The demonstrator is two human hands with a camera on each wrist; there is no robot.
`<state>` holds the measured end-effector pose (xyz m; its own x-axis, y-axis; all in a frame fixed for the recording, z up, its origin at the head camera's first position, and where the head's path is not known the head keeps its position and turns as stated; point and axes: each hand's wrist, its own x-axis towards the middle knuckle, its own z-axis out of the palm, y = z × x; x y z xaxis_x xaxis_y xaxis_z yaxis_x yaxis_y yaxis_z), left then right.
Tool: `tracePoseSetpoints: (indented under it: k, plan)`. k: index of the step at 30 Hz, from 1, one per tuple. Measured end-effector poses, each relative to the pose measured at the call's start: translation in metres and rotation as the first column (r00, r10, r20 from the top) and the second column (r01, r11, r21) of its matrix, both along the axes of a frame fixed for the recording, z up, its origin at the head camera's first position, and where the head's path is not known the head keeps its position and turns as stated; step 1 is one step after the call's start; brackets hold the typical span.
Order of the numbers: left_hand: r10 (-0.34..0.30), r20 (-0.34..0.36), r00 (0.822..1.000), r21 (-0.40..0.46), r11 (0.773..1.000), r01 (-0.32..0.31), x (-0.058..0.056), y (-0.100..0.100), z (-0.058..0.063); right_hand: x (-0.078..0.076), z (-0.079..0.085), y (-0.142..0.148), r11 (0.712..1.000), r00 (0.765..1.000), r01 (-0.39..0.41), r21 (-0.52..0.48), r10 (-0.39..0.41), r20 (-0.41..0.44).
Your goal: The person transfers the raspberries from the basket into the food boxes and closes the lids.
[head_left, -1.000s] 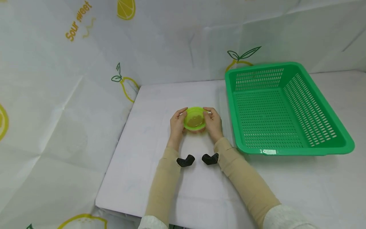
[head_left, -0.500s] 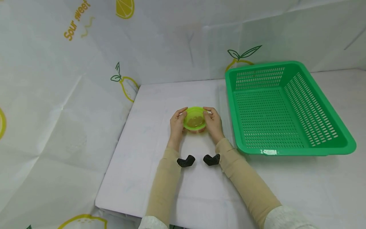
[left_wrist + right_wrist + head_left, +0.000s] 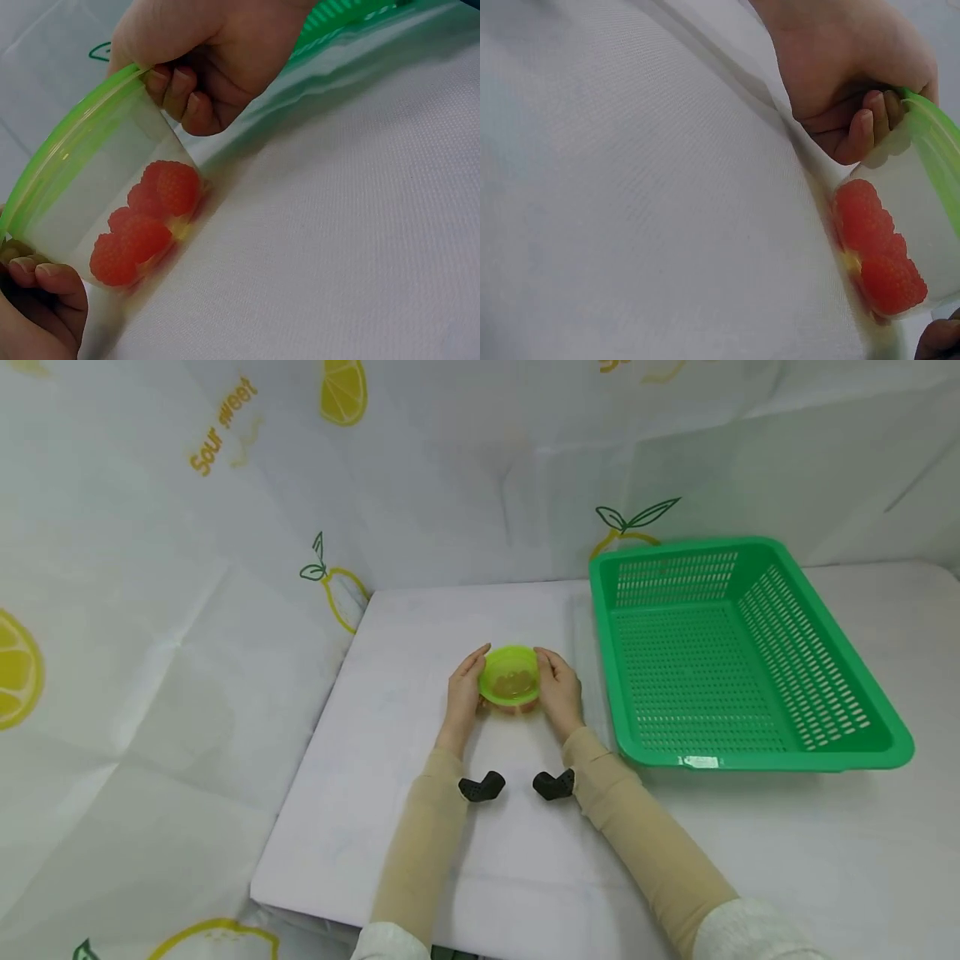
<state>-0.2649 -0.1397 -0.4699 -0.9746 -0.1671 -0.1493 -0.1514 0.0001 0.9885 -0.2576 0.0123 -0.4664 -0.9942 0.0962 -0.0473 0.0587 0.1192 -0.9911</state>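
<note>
A clear round plastic tub [image 3: 82, 217] with a bright green lid [image 3: 512, 665] stands on the white-covered table. Several red raspberries [image 3: 142, 225] lie at its bottom. On the tub's left side, my left hand [image 3: 462, 695] grips it just below the lid's rim. From the opposite side my right hand [image 3: 561, 695] holds it in the same way. Both wrist views show curled fingertips [image 3: 862, 131] pressed against the clear wall under the rim. The lid sits on the tub; whether it is fully pressed down I cannot tell.
A large green slotted basket [image 3: 622, 693] stands close to the right of my hands. The white tablecloth [image 3: 360, 793] ends at an edge on the left. Behind it hangs a lemon-print sheet [image 3: 450, 485]. Black wrist devices [image 3: 482, 787] jut inward from both wrists.
Both thumbs have slid off the lid's top to its sides. The head view has tilted slightly, so the scene sits lower. The tub stays between my hands.
</note>
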Motion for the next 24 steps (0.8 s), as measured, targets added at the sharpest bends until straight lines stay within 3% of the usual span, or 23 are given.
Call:
tracePoseSetpoints:
  k: [6,13,18,21,24]
  plan:
    - [-0.025,-0.006,1.0,-0.017,1.0,0.025,-0.001,-0.004,-0.006,-0.002,-0.005,0.001,0.996,0.998,-0.048,0.077,0.044,0.045]
    - [0.009,-0.091,0.996,-0.14,0.99,-0.022,-0.004,-0.002,-0.01,-0.007,-0.003,0.004,0.995,0.992,-0.093,0.043,0.089,0.089]
    - [0.038,-0.098,0.994,-0.186,0.981,-0.056,-0.006,-0.001,-0.01,-0.007,0.008,0.0,0.98,0.998,-0.047,0.192,0.039,0.043]
    - [0.041,-0.127,0.991,-0.317,0.945,-0.08,-0.008,-0.002,-0.004,-0.006,0.017,-0.004,0.962,1.0,-0.025,0.272,0.021,0.02]
    - [0.007,-0.185,0.983,-0.465,0.88,-0.094,-0.011,-0.005,0.007,-0.005,0.029,-0.005,0.947,0.999,-0.037,0.318,0.046,-0.022]
